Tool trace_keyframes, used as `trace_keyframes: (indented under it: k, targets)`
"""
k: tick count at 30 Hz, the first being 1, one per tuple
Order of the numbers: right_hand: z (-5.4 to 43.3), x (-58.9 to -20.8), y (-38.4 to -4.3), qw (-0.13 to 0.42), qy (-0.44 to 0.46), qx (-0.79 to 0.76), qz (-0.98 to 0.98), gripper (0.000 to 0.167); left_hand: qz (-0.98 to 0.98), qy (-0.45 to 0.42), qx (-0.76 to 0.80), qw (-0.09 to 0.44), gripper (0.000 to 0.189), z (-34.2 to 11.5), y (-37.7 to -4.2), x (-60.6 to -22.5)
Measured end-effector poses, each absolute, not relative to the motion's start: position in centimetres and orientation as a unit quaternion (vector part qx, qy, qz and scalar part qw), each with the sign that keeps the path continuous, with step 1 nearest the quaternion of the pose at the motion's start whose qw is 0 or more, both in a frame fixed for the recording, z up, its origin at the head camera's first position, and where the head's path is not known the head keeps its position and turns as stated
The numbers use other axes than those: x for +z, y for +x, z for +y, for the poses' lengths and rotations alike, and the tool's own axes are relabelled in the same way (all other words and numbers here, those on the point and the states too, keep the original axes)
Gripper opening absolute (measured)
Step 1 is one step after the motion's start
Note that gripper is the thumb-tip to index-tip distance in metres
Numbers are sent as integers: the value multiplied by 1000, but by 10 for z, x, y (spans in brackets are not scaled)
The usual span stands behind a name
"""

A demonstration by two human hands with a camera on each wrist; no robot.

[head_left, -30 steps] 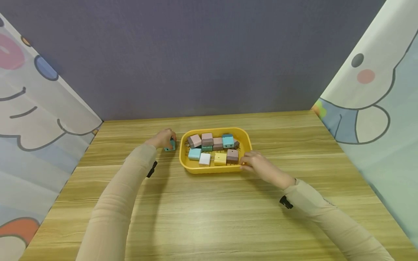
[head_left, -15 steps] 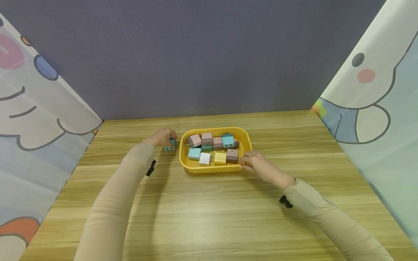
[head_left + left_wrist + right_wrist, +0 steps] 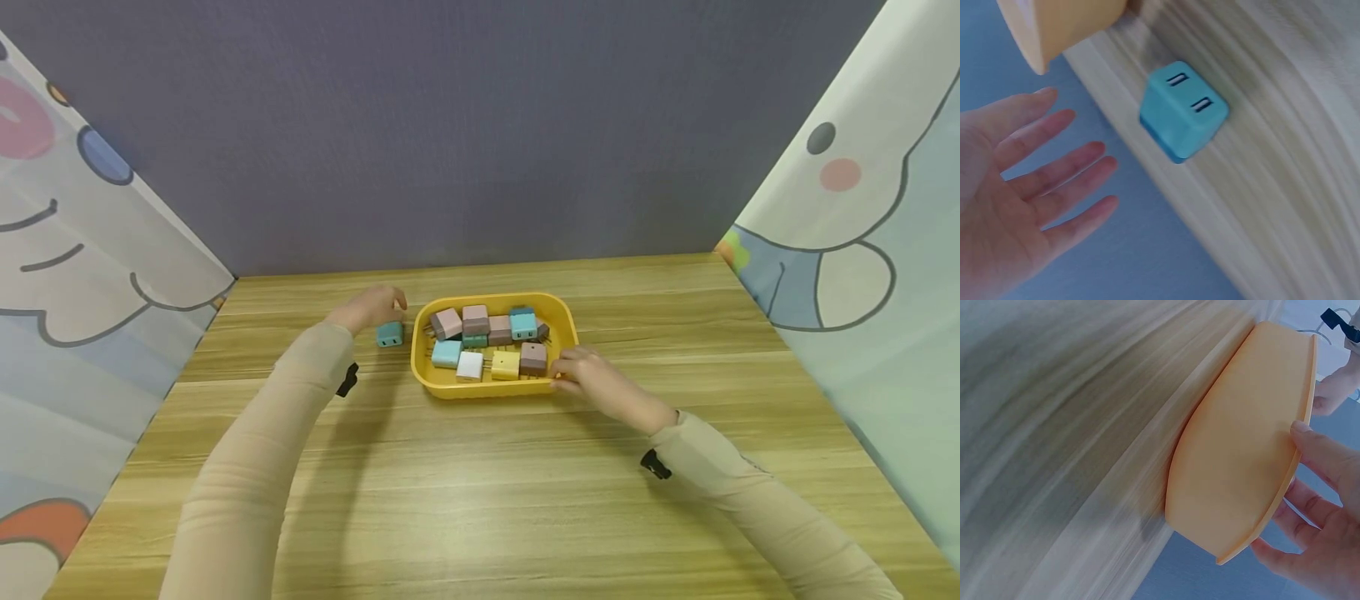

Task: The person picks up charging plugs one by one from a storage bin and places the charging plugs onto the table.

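A teal two-port USB charger (image 3: 389, 334) stands on the table just left of the yellow basket (image 3: 495, 389). My left hand (image 3: 369, 307) hovers behind and above that charger; the left wrist view shows its fingers spread and holding nothing, apart from the charger (image 3: 1184, 112). With my right hand (image 3: 597, 379) I pinch the basket's front right rim, thumb outside and fingers inside, as the right wrist view shows. Inside the basket lie several chargers: a light blue one (image 3: 447, 353), a white one (image 3: 470, 367), a yellow one (image 3: 506, 365), pinkish-brown ones (image 3: 533, 358) and a teal one (image 3: 523, 325).
The wooden table (image 3: 480, 483) ends at a dark grey panel (image 3: 480, 133) behind. Cartoon-printed curtains (image 3: 885, 250) hang along both sides. Each wrist carries a small black camera (image 3: 656, 464).
My left hand has let go of the teal charger and lifted slightly up and back from it, leaving it standing on the table. My right hand and the basket stay in place.
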State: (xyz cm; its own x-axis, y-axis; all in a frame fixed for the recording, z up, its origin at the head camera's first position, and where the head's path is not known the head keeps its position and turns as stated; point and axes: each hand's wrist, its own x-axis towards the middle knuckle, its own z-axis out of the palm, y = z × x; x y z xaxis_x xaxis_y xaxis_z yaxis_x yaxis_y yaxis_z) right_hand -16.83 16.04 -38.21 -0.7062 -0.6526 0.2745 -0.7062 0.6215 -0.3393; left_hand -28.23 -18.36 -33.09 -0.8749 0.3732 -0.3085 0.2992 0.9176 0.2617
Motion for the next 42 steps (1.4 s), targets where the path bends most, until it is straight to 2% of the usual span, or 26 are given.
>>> trace_keyframes:
  k: [19, 30, 42]
  targets:
    - [161, -382, -167, 50, 371, 214, -902, 10, 963, 195, 107, 155, 34, -161, -271, -311]
    - [160, -382, -167, 44, 366, 214, -904, 11, 953, 252, 93, 140, 30, -141, -269, -311]
    - [160, -382, -167, 47, 368, 220, -902, 10, 944, 287, 58, 154, 27, -117, -268, -315]
